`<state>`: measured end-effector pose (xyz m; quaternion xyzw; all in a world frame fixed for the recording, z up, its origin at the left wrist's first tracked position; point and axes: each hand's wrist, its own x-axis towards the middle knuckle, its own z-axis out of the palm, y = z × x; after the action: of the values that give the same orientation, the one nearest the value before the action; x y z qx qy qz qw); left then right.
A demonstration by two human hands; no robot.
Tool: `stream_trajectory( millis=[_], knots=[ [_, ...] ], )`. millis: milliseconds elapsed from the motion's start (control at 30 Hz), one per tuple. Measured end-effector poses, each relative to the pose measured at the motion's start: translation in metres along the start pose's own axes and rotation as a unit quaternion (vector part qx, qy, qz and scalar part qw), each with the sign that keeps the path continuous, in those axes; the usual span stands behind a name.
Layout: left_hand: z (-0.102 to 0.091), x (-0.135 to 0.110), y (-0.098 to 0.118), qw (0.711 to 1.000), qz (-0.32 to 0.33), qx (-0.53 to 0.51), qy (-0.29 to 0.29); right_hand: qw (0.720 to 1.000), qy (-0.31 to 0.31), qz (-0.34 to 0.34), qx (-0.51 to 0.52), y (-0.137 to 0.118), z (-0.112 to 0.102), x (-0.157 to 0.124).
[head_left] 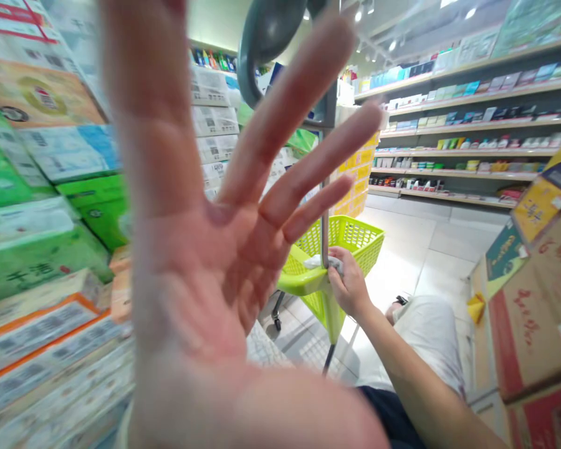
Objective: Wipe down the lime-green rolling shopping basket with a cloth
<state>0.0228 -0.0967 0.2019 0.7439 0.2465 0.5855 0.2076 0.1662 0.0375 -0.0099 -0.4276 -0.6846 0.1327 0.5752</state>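
My left hand (201,249) is raised close to the camera, palm toward me, fingers spread wide and holding nothing. It blocks much of the view. My right hand (348,284) is lower down, fingers closed around the metal pole (325,206) of a lime-green shopping basket trolley (355,240), with a white cloth (320,262) pressed under the fingers against the pole. The trolley's grey handle (266,43) rises at the top of the view.
Stacked packs of tissue and boxed goods (37,249) fill the shelving on the left. Cardboard cartons (537,299) stand at the right. Long shelves of small products (467,125) line the far wall. A tiled aisle floor (430,249) runs ahead past the trolley.
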Motion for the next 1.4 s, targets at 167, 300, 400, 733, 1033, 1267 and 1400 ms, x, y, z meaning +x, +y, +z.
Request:
stream_trajectory(
  millis=[167,300,400,733,1033,1267,1400],
  knots=[
    [0.011,-0.016,-0.092,0.992,-0.11,0.055,0.033,1.0,-0.011,0.003,-0.004,-0.009,0.006,-0.005],
    [0.035,-0.033,-0.137,0.954,-0.198,0.225,-0.018,0.999,-0.005,-0.029,-0.015,-0.021,0.013,-0.013],
    [0.042,-0.038,-0.139,0.879,-0.246,0.403,-0.069,0.998,-0.025,-0.055,-0.003,-0.021,0.016,-0.02],
    [0.007,-0.034,-0.137,0.755,-0.274,0.573,-0.166,0.997,-0.059,-0.051,-0.022,-0.028,0.024,-0.026],
    [-0.003,-0.035,-0.137,0.736,-0.318,0.582,-0.136,0.99,-0.116,-0.075,0.012,-0.042,0.032,-0.036],
    [-0.008,-0.047,-0.142,0.727,-0.26,0.625,-0.113,0.994,-0.051,-0.092,-0.035,-0.05,0.019,-0.016],
    [-0.011,-0.051,-0.145,0.723,-0.247,0.634,-0.12,0.989,0.014,-0.12,-0.086,-0.069,0.011,0.002]
  ],
)
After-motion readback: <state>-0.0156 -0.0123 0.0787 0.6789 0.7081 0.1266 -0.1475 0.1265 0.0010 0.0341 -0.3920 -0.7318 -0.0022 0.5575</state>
